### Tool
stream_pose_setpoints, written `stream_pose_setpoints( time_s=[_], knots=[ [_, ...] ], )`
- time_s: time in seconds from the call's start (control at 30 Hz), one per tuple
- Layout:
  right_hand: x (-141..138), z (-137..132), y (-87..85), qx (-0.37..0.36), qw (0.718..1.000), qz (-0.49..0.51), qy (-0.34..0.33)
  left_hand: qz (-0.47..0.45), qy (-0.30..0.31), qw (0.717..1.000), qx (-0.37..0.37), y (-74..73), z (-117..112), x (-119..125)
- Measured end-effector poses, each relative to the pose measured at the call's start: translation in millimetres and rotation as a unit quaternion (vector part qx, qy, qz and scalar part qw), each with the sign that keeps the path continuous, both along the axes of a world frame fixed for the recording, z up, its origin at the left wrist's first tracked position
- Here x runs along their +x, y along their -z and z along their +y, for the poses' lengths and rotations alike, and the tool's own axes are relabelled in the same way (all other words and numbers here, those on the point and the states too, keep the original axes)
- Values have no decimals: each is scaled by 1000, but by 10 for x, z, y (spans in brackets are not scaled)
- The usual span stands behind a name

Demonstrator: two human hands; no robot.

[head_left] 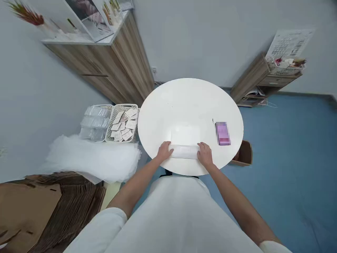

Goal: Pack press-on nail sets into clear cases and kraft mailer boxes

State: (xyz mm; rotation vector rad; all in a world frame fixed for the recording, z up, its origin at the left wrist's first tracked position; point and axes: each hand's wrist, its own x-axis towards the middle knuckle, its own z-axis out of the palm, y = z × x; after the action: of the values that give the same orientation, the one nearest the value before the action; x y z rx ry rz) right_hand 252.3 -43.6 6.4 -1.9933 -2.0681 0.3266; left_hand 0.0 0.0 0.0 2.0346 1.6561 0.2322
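On the round white table (189, 95) lies a thin white wrapping sheet (185, 134). Its near part forms a flat fold or roll (183, 151); whether anything is inside is hidden. My left hand (164, 151) grips the left end of this folded part, fingers on top and thumb at the near side. At the opposite end, my right hand (204, 154) is closed on it in the same way. To the right of the sheet lies a purple and pink rectangular item (223, 133), pixelated in the picture. A tiny dark object (213, 120) is beside it.
To the left stand a white basket of printed cards (107, 135), clear plastic packs (94, 122), a pile of white sheets (97, 156) and stacked flat cardboard (31, 207). Wooden cabinets (105, 66) rise behind. An open cardboard box (246, 153) sits on the floor at right.
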Motion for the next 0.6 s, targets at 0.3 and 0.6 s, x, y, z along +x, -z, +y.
stream_pose_setpoints(
  time_s=[0.3, 0.6],
  knots=[
    [-210, 38, 2, -86, 968, 9, -234, 30, 246, 968, 40, -166, -147, 338],
    [-223, -30, -111, -168, 959, 95, -207, 34, 261, 965, 3, -221, -199, 344]
  ],
)
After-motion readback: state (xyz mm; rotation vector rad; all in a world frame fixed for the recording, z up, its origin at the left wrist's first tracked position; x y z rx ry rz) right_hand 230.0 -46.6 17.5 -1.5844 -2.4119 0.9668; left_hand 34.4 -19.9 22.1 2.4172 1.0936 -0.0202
